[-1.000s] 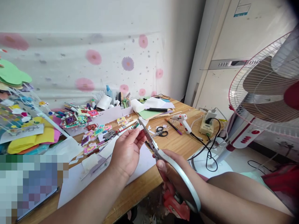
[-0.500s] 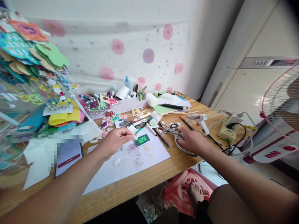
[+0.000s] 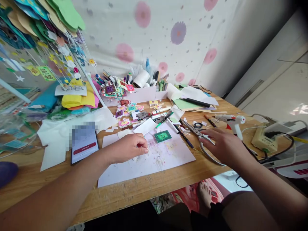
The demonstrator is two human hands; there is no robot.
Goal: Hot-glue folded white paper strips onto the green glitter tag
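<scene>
My left hand (image 3: pixel 132 148) is over the white paper sheet (image 3: pixel 125 175), with thumb and fingertips pinched together. What lies in that pinch, if anything, is too small to make out. Just right of it a small green decorated card (image 3: pixel 163 136) lies flat on the sheet's back part. My right hand (image 3: pixel 222 145) is at the metal scissors (image 3: pixel 191 127), its thumb and fingers around the handles. The scissors rest on the wooden table, blades pointing back and left. White paper pieces (image 3: pixel 145 126) lie behind my left hand.
A phone (image 3: pixel 84 144) lies on the left. Pens (image 3: pixel 184 136) and small coloured cards (image 3: pixel 132 107) clutter the middle. At the right are a glue gun (image 3: pixel 232 123) and a power strip (image 3: pixel 263 138) with cables. Hanging paper decorations (image 3: pixel 69 61) fill the upper left.
The camera view has shifted. My left hand has drawn back from the green card, and the white sliver at its fingertips no longer shows plainly. My right hand stays at the unmoved scissors.
</scene>
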